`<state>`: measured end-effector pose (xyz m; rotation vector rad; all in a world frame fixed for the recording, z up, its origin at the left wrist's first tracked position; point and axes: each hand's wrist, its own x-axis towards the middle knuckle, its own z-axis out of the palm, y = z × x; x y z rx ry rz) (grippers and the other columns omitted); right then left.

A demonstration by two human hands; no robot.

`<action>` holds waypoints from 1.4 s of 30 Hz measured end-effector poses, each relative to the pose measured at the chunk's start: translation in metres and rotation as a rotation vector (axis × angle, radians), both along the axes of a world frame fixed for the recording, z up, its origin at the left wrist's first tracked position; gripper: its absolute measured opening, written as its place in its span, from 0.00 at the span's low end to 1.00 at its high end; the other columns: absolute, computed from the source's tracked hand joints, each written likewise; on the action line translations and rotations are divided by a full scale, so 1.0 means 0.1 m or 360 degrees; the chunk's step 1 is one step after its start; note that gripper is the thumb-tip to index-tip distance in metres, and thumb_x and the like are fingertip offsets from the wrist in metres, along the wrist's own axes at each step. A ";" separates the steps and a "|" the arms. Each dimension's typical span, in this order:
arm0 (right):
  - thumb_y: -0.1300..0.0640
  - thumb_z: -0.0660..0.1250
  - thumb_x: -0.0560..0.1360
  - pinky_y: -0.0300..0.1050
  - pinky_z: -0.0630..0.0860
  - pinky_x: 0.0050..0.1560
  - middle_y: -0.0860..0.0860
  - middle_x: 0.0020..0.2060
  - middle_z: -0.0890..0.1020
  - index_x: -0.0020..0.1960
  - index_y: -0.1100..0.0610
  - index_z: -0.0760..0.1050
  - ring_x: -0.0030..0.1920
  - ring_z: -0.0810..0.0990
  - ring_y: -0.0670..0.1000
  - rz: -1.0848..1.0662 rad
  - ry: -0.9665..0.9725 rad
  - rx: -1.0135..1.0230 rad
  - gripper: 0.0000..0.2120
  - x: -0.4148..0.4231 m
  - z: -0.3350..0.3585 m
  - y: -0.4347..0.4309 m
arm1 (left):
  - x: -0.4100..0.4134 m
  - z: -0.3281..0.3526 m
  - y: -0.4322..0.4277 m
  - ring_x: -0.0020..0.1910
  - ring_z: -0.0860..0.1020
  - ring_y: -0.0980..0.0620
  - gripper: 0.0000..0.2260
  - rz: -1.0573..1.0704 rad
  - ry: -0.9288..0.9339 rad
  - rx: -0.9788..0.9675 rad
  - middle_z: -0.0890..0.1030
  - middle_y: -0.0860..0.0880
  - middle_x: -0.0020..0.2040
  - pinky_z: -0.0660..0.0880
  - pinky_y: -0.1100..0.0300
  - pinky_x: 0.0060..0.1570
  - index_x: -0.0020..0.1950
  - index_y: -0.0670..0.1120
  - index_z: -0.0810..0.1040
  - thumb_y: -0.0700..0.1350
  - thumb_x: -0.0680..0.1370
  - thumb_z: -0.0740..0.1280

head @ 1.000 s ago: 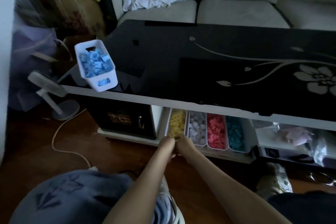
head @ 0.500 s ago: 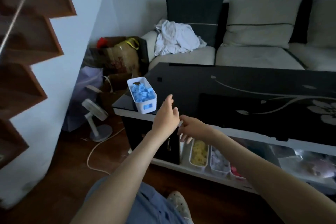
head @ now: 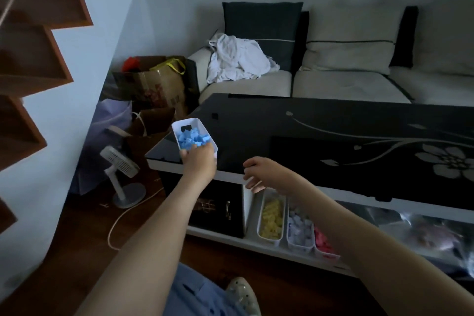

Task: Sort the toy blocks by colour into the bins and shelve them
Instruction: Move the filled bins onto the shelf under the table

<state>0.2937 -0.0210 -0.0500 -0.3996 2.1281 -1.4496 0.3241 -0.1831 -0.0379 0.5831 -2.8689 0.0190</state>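
A white bin [head: 188, 124] full of light blue blocks [head: 193, 138] stands at the near left corner of the black coffee table [head: 307, 131]. My left hand [head: 199, 163] grips the bin's near end, fingers over the rim. My right hand [head: 259, 173] hovers loose and holds nothing, just right of the bin at the table's front edge. On the shelf under the table stand a yellow-block bin [head: 272, 220], a pale lilac-block bin [head: 300, 231] and a pink-block bin [head: 323, 242], the last partly hidden by my right forearm.
A small white fan [head: 123, 174] and its cord lie on the wooden floor at left. Bags and a cardboard box [head: 154, 84] crowd the corner. A sofa [head: 333, 79] with white cloth stands behind the table. Brown wall shelves [head: 33, 59] jut at left.
Both hands left the yellow bin on the lower shelf and rose. My left hand reached the blue-block bin and took hold of its near end. The view lifted upward.
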 end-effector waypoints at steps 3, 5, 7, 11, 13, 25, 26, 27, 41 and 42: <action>0.54 0.58 0.81 0.44 0.77 0.35 0.57 0.45 0.76 0.65 0.64 0.67 0.35 0.79 0.52 -0.0103 -0.0179 -0.0134 0.17 0.02 0.04 0.12 | 0.12 0.02 0.21 0.57 0.76 0.43 0.11 -0.0369 -0.0055 -0.0327 0.79 0.43 0.56 0.66 0.51 0.58 0.60 0.44 0.69 0.40 0.78 0.61; 0.48 0.58 0.81 0.48 0.78 0.38 0.59 0.53 0.75 0.67 0.58 0.65 0.38 0.81 0.56 -0.0107 -0.0386 -0.0207 0.19 0.05 0.06 0.21 | 0.21 -0.01 0.39 0.55 0.77 0.43 0.09 -0.0526 -0.0014 -0.0319 0.80 0.44 0.54 0.65 0.50 0.57 0.57 0.45 0.70 0.41 0.77 0.63; 0.43 0.59 0.79 0.50 0.79 0.41 0.59 0.59 0.72 0.67 0.54 0.65 0.40 0.82 0.59 -0.0032 -0.0534 -0.0241 0.22 0.11 0.03 0.33 | 0.33 -0.07 0.61 0.55 0.77 0.44 0.09 -0.0620 0.0084 -0.0271 0.80 0.45 0.54 0.65 0.51 0.56 0.57 0.45 0.71 0.43 0.77 0.62; 0.40 0.61 0.76 0.49 0.79 0.42 0.58 0.53 0.74 0.62 0.56 0.71 0.40 0.83 0.58 0.0029 -0.0621 -0.0237 0.23 0.23 -0.06 0.52 | 0.55 -0.21 0.95 0.60 0.74 0.44 0.15 -0.0694 0.0168 -0.0197 0.79 0.44 0.58 0.62 0.51 0.62 0.65 0.42 0.68 0.42 0.79 0.61; 0.44 0.61 0.77 0.49 0.78 0.43 0.57 0.48 0.75 0.56 0.57 0.74 0.39 0.82 0.56 0.0021 -0.0656 -0.0289 0.17 0.34 -0.09 0.62 | 0.64 -0.26 1.07 0.61 0.73 0.44 0.16 -0.0740 0.0174 -0.0201 0.78 0.43 0.59 0.61 0.51 0.64 0.65 0.41 0.67 0.41 0.78 0.61; 0.61 0.55 0.81 0.41 0.79 0.40 0.54 0.46 0.80 0.60 0.52 0.69 0.40 0.82 0.47 0.0472 -0.0569 -0.0209 0.11 0.76 -0.53 1.15 | 1.13 -0.64 1.47 0.51 0.76 0.41 0.11 -0.1324 -0.0098 0.0208 0.77 0.41 0.53 0.74 0.51 0.46 0.53 0.43 0.73 0.50 0.79 0.63; 0.62 0.54 0.81 0.40 0.79 0.39 0.55 0.44 0.79 0.58 0.55 0.70 0.38 0.82 0.47 0.0475 -0.0584 -0.0136 0.09 0.76 -0.54 1.17 | 1.12 -0.64 1.48 0.50 0.77 0.42 0.11 -0.1339 -0.0091 0.0238 0.77 0.41 0.53 0.73 0.53 0.44 0.53 0.43 0.73 0.50 0.79 0.62; 0.63 0.54 0.81 0.39 0.79 0.38 0.56 0.43 0.78 0.56 0.58 0.70 0.37 0.81 0.48 0.0491 -0.0608 -0.0067 0.08 0.76 -0.56 1.19 | 1.14 -0.64 1.48 0.49 0.77 0.44 0.11 -0.1369 -0.0073 0.0281 0.77 0.43 0.52 0.71 0.55 0.42 0.52 0.44 0.74 0.51 0.79 0.62; 0.73 0.48 0.77 0.45 0.81 0.41 0.57 0.59 0.75 0.70 0.48 0.62 0.50 0.79 0.56 0.0156 -0.0981 0.0111 0.28 0.47 -1.19 2.19 | 0.82 -1.31 1.30 0.39 0.80 0.46 0.08 -0.1842 -0.0270 -0.0442 0.81 0.47 0.43 0.78 0.54 0.34 0.44 0.45 0.80 0.45 0.73 0.62; 0.72 0.49 0.78 0.44 0.81 0.42 0.57 0.58 0.75 0.69 0.48 0.63 0.50 0.79 0.55 0.0128 -0.0993 0.0083 0.26 0.43 -1.21 2.25 | 0.75 -1.34 1.36 0.39 0.80 0.45 0.05 -0.1839 -0.0317 -0.0448 0.80 0.46 0.42 0.77 0.54 0.33 0.45 0.44 0.79 0.42 0.73 0.65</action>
